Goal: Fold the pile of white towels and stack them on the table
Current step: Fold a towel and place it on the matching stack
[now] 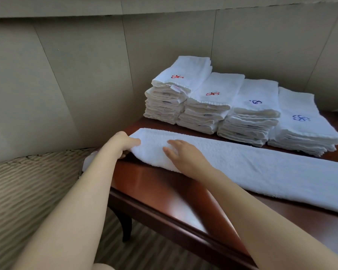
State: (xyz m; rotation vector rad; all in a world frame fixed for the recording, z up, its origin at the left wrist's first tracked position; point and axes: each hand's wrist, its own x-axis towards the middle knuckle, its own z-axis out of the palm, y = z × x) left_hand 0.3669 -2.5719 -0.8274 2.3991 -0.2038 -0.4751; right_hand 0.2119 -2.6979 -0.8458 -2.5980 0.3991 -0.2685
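Both forearms reach to one long folded white towel [242,168] on the worktop [164,193]; left grip [123,142] pinches its end, right grip [180,154] lies spread flat. Four stacks [232,106] stand behind.

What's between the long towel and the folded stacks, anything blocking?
Nothing visible. The long towel lies flat along the table, left hand gripping its end, right hand flat on it. Only bare wood separates it from the four stacks.
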